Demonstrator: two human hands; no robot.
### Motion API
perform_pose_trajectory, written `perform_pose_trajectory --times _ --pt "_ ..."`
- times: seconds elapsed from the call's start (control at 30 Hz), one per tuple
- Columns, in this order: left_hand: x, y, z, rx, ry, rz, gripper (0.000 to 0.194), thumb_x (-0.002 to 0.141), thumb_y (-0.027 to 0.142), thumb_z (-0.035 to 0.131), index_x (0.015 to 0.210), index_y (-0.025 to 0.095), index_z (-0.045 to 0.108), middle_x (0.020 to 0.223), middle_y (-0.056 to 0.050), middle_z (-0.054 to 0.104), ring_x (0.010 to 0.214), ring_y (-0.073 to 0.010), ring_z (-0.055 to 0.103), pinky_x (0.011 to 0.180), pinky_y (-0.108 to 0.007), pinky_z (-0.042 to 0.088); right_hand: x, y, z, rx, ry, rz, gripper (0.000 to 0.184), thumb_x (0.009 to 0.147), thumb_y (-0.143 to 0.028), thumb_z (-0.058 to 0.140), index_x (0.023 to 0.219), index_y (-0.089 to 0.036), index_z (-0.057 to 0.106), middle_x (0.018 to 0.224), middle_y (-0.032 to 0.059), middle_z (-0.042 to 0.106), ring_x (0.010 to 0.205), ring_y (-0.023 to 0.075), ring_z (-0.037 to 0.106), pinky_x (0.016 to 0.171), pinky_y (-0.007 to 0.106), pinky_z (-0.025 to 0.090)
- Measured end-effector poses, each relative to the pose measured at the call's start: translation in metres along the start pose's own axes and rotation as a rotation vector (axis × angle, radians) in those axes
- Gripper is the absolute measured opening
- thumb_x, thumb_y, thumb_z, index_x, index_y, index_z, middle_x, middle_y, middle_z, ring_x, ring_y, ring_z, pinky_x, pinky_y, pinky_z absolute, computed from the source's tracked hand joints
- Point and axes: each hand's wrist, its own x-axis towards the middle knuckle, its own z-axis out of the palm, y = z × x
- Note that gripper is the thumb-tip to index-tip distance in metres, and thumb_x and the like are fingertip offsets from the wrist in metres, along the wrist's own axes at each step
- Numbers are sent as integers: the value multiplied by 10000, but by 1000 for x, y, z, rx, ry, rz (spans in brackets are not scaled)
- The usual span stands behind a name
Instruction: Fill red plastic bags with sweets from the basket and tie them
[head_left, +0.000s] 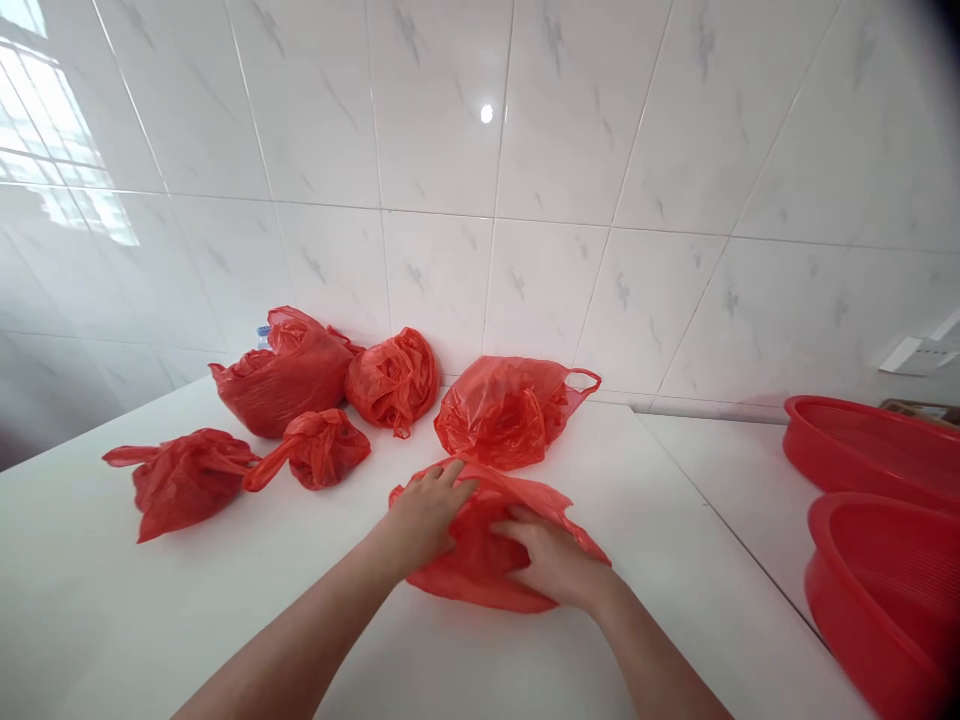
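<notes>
A flattened red plastic bag (480, 555) lies on the white counter (225, 620) in front of me. My left hand (424, 515) rests on its upper left part with the fingers stretched out, the forefinger pointing toward the bag's top edge. On the bag's right half lies my right hand (551, 560), fingers extended leftward and pressing the plastic flat. Neither hand grips anything.
Several other red bags stand behind: an open one (510, 410), a knotted ball (394, 380), a large full bag (281, 375), a small tied one (319, 448), and one at far left (184, 480). Two red basins (877, 590) sit at right. Tiled wall behind.
</notes>
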Motion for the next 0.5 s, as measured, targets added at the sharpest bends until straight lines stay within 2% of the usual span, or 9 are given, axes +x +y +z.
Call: perform_pose_trajectory --times 0.07,0.13,0.23,0.3,0.37,0.43,0.5 --pt "0 -15 2 120 -69 9 684 550 112 656 1201 268 513 1374 -106 401 1193 -343 416 889 -449 424 5 5 -8 113 -80 66 410 769 -322 603 1177 -336 580 1100 7 652 946 184 629 716 284 500" --pt "-2 -25 2 108 -115 42 734 559 145 661 1261 264 481 1400 -112 381 1242 -346 369 952 -460 385 12 15 -15 258 -52 168 370 825 -363 526 1183 -287 579 1141 42 631 1027 195 597 818 330 485" --pt "-4 -33 2 20 -158 65 759 591 161 643 1316 273 447 1426 -104 365 1276 -341 340 1000 -462 341 19 37 -20 525 -28 326 383 870 -422 436 1124 -190 605 1046 90 652 896 190 632 775 349 504" --pt "-4 -34 1 -39 -163 72 692 615 146 619 1278 296 491 1424 -84 375 1261 -334 366 963 -439 376 21 49 -22 598 -22 401 453 861 -442 450 1196 -156 555 1061 116 635 802 177 637 696 334 516" --pt "-4 -27 1 -85 -110 112 571 653 127 585 1195 306 560 1400 -62 408 1205 -314 432 906 -407 414 21 54 -22 522 5 420 528 823 -436 520 1284 -180 486 1147 118 591 842 177 625 703 328 510" --pt "-4 -15 1 -117 -22 172 481 707 128 553 1154 301 587 1367 -53 444 1155 -292 474 897 -400 411 20 52 -19 361 39 383 580 772 -411 597 1311 -245 463 1217 89 543 981 193 585 786 332 487" --pt "-6 1 5 -151 24 235 498 734 155 563 1208 307 553 1353 -52 463 1169 -288 460 945 -420 371 19 45 -14 181 78 325 547 749 -373 624 1275 -297 497 1210 57 531 1053 196 546 845 326 454"
